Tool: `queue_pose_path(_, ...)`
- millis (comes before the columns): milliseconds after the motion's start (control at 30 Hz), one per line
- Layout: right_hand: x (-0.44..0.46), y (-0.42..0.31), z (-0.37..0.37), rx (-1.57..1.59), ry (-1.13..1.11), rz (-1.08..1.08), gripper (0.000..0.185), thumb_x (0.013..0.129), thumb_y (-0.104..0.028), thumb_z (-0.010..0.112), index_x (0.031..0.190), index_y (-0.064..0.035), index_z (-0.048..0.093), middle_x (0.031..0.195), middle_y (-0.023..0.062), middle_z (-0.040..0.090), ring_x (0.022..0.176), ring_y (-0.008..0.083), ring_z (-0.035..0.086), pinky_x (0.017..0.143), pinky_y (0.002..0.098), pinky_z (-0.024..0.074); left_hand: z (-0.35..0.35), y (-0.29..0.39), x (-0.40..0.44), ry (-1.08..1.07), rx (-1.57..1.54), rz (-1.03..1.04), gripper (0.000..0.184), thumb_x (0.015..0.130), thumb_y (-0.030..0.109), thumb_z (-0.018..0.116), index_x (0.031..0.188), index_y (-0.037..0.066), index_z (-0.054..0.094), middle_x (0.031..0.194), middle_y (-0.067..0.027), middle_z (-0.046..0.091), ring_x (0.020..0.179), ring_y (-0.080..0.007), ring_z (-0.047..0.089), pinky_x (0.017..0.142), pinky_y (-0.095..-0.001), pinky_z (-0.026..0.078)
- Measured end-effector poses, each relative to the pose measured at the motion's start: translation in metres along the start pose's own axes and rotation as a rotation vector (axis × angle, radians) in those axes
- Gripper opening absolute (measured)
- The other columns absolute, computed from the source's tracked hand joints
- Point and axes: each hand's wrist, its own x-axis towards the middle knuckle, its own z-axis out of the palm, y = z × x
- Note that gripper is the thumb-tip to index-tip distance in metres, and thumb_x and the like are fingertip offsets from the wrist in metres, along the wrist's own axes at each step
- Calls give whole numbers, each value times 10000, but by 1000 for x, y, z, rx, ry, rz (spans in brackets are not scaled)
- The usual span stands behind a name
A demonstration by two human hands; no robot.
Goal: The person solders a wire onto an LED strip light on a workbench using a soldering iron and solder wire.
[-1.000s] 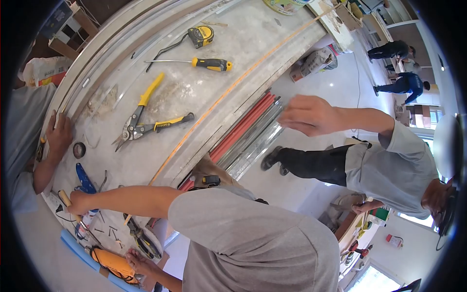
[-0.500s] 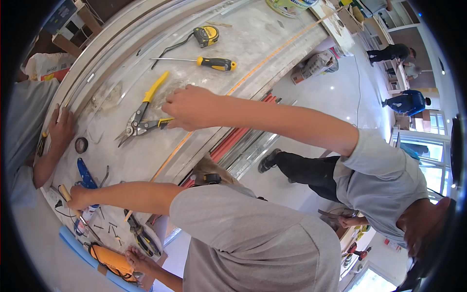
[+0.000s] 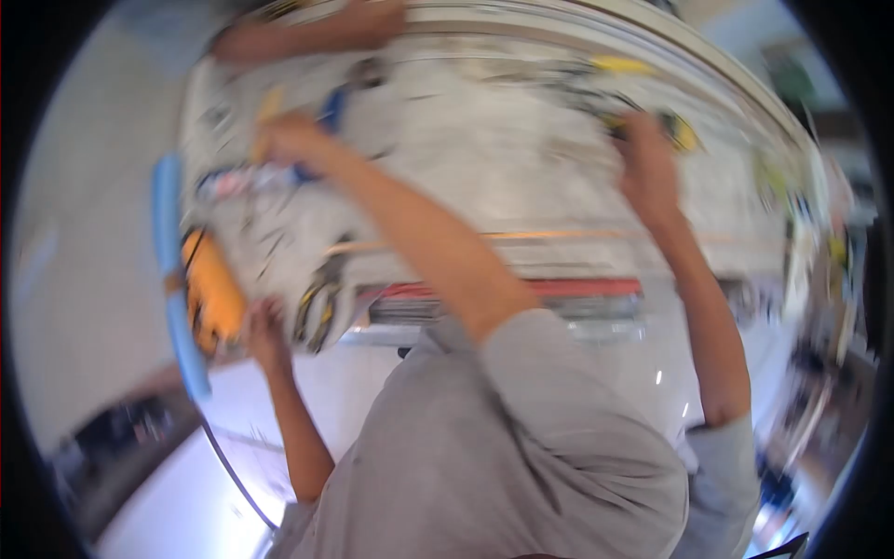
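The view is smeared by motion. My right hand point(image 3: 296, 142) reaches across my body to the left part of the workbench point(image 3: 466, 186), its fingers closed round the light wooden handle of a slim tool point(image 3: 269, 104). A blue-handled tool point(image 3: 332, 110) and a tube with a blue and white label point(image 3: 247, 182) lie close by. My left hand point(image 3: 267, 326) is low at the bench's near edge, fingers loosely apart and holding nothing I can see. Beside it lies an orange power tool point(image 3: 216, 284); contact cannot be told. Pliers with yellow and black handles point(image 3: 323, 303) lie to its right.
A co-worker's hand point(image 3: 647, 163) reaches over a tape measure point(image 3: 684, 132) at the right; snips with yellow handles point(image 3: 619, 65) lie behind. Another person's arm point(image 3: 317, 37) rests at the far left edge. A blue foam strip point(image 3: 168, 270) lines the bench end. Red lengths point(image 3: 587, 287) lie below the near edge.
The view has swung, so the bench now lies level across it. The co-worker's hand has moved from the snips towards the tape measure. My right hand stays at the wooden handle.
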Motion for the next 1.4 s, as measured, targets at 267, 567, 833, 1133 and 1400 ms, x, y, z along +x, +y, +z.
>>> queue_pose_path(267,-8,-16,4,68,-56,33,387,931,-340,579,771,12,604,636,81,577,500,143,519,446,268,418,18,29,-44,176,-136,-9,199,958,164,577,1006,-26,613,943,-134,675,772,-150,634,690,-256,502)
queue_pose_path(567,-13,-22,8,19,-26,69,364,929,-327,585,775,3,595,647,82,573,506,147,505,453,274,411,16,10,-62,164,-198,-35,199,950,162,589,994,-30,616,917,-140,681,756,-140,619,685,-251,501)
queue_pose_path(833,-11,-15,9,-15,-6,55,372,931,-338,580,762,-7,591,641,67,562,511,144,508,448,275,399,3,4,-59,109,-249,-73,188,954,158,580,993,-24,609,905,-138,680,723,-129,618,660,-237,518)
queue_pose_path(1133,-16,-24,12,-12,14,50,369,939,-324,569,753,-7,581,636,74,557,504,156,497,455,288,391,-2,4,-54,93,-236,-127,176,946,178,597,976,6,618,887,-110,684,691,-111,629,608,-211,514)
queue_pose_path(1400,-12,-10,18,-103,75,27,314,942,-329,535,849,-41,621,663,53,582,529,129,497,481,278,401,-11,5,-60,121,-155,-152,177,947,217,586,959,42,614,885,-46,648,770,-111,601,676,-245,484)
